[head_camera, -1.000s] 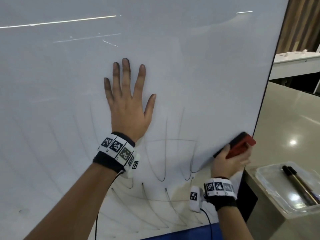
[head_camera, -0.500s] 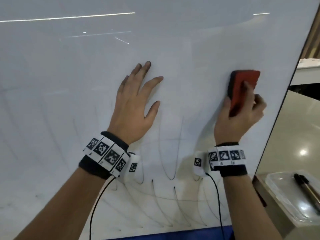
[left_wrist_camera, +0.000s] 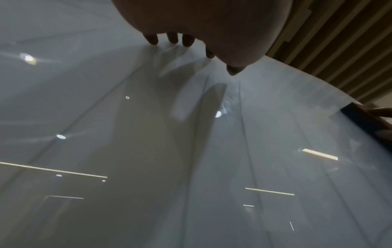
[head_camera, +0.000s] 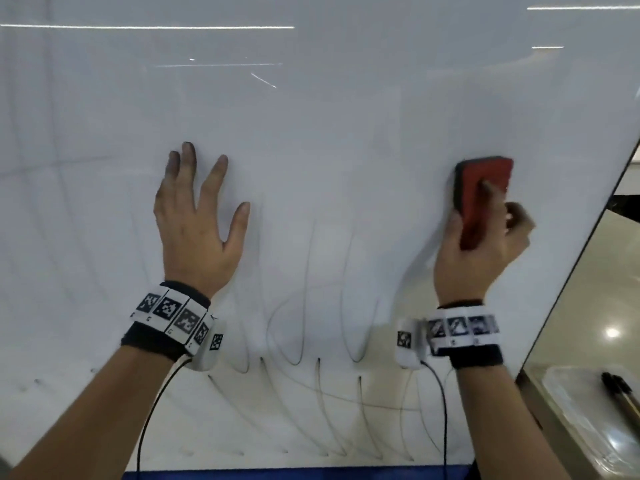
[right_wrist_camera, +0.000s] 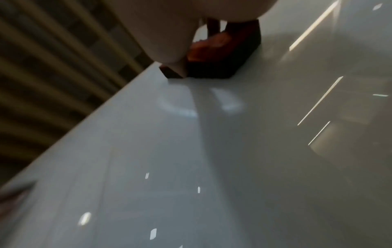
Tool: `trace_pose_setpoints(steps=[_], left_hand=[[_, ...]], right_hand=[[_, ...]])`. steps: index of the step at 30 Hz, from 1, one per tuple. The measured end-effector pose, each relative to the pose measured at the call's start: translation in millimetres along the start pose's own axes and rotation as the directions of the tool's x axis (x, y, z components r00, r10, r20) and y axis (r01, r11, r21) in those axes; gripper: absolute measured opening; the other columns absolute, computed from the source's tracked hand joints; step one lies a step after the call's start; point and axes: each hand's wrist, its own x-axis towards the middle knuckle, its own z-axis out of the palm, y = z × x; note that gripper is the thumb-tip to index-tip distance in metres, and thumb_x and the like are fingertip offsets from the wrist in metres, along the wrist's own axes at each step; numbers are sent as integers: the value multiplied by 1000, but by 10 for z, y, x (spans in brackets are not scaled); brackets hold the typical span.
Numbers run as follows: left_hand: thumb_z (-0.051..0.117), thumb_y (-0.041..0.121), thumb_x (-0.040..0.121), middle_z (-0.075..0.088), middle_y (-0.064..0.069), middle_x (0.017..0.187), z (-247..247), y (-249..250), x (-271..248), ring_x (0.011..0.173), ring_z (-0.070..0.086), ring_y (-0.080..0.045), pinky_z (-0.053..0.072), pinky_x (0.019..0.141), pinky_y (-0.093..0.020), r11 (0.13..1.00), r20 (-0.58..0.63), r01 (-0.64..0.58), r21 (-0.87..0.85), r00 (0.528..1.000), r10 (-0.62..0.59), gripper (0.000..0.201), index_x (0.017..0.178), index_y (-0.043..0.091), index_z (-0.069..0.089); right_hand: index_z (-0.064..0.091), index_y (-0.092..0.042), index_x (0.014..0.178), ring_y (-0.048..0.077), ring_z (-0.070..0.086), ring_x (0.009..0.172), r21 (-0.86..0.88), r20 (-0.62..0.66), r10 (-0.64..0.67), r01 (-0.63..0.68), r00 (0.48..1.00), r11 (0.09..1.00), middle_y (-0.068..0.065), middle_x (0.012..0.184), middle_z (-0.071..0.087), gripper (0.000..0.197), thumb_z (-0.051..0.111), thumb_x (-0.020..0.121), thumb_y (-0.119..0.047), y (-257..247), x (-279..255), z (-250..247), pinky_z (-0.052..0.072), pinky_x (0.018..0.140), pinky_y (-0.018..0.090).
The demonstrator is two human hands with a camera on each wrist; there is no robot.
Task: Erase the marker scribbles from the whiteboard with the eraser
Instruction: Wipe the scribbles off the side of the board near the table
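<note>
Head view: whiteboard [head_camera: 346,133] fills frame; upper part wiped to faint ghost lines. Marker scribbles [head_camera: 353,327] remain, dark loops between my wrists and along lower edge. My left hand [head_camera: 194,230] flat on board, fingers spread, holding nothing. My right hand [head_camera: 481,244] grips red eraser [head_camera: 481,188], pad against board near right edge, above scribbles. Judged roughly half done; lower band left.

Left wrist view: fingertips [left_wrist_camera: 172,37] straight, touching board; faint streaks only.

Right wrist view: eraser [right_wrist_camera: 212,55] face-down on board, held; blurred.
</note>
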Motion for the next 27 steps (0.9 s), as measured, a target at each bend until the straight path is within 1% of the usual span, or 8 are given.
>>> trace_pose_setpoints(steps=[2, 7, 8, 14, 16, 20, 22, 27], left_hand=[[50, 42, 104, 17, -12, 168, 16, -26, -2, 157, 14, -30, 21, 123, -49, 1000, 1, -6, 8, 1000, 6, 58, 157, 24, 34], [49, 42, 104, 18, -11, 168, 48, -49, 7, 156, 16, -30, 21, 122, -48, 1000, -17, -13, 12, 1000, 13, 57, 156, 24, 35], [49, 42, 104, 18, -12, 168, 57, -39, 2, 157, 15, -30, 20, 123, -49, 1000, -15, -6, 14, 1000, 7, 58, 157, 23, 34], [50, 41, 104, 16, -15, 168, 115, 21, -36, 157, 12, -33, 14, 126, -53, 1000, -30, 24, -13, 999, -25, 59, 158, 22, 32], [50, 41, 104, 16, -15, 168, 124, 3, -42, 157, 13, -33, 14, 126, -52, 1000, -34, 18, -2, 999, -18, 59, 158, 22, 32], [48, 40, 105, 17, -13, 168, 124, -66, -33, 157, 14, -31, 15, 127, -49, 1000, -14, -5, 25, 1000, 5, 58, 158, 23, 32], [47, 38, 106, 18, -13, 168, 112, -98, -28, 156, 15, -31, 17, 126, -49, 999, -12, -19, 30, 1000, 20, 56, 157, 22, 33], [46, 31, 107, 20, -14, 167, 113, -117, -52, 156, 16, -32, 17, 127, -49, 1000, -21, -28, 4, 999, 28, 53, 157, 21, 34]], right_hand=[[61, -24, 130, 38, 49, 111, -43, 198, -217, 230, 956, 972, 23, 128, 51, 44, 67, 86, -19, 8, -565, 25, 41, 97, 46], [59, -40, 124, 35, 49, 108, 118, 646, -587, 696, 488, 708, 11, 126, 54, 47, 77, 85, -23, 109, -855, -80, 48, 80, 49], [62, -39, 125, 35, 49, 108, 116, 626, -599, 699, 500, 705, 12, 126, 55, 45, 76, 85, -24, 19, -651, -70, 47, 82, 48], [68, -25, 129, 31, 47, 108, 8, 123, -194, 195, 973, 981, 16, 125, 51, 43, 73, 87, -19, -314, 212, 111, 44, 98, 49], [66, -26, 127, 30, 46, 108, 17, 176, -264, 265, 948, 964, 16, 126, 49, 47, 73, 82, -14, -312, -228, 194, 43, 95, 51], [61, -38, 121, 35, 48, 110, 107, 608, -579, 667, 543, 738, 10, 128, 51, 51, 78, 77, -17, -91, -1254, 66, 47, 83, 48], [61, -39, 123, 36, 50, 109, 133, 646, -595, 697, 478, 705, 11, 125, 55, 50, 78, 80, -20, -120, -1056, 71, 47, 81, 47], [70, -27, 126, 37, 51, 106, 11, 301, -430, 448, 851, 894, 17, 123, 54, 41, 72, 85, -22, -618, -17, 256, 38, 97, 45]])
